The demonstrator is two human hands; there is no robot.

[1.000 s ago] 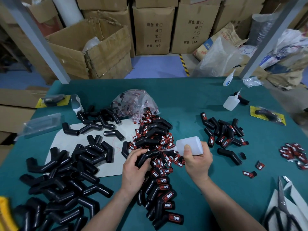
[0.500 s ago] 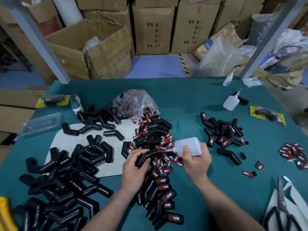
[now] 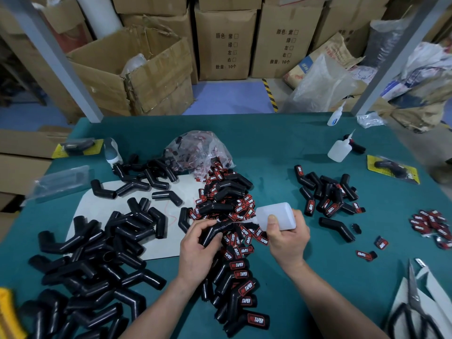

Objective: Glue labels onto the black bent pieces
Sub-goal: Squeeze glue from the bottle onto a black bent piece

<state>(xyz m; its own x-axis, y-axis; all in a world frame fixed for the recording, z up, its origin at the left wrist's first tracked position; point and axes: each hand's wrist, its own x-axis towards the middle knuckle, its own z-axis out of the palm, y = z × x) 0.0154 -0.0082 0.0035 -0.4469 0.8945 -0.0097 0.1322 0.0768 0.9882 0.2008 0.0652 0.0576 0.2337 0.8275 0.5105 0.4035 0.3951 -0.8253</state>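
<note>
My left hand grips a black bent piece over the middle of the green table. My right hand holds a translucent white glue bottle on its side, nozzle pointing left at the piece. Under both hands lies a heap of red-and-black labels mixed with labelled pieces. A big pile of plain black bent pieces fills the left side, partly on a white sheet. A clear bag of labels lies behind the heap.
A smaller group of labelled pieces lies at the right, with loose labels further right. Two spare glue bottles stand at the back right. Scissors rest at the front right. Cardboard boxes stand beyond the table.
The glue bottle in my right hand has shifted slightly left and down, closer to the piece in my left hand. My left hand has barely moved.
</note>
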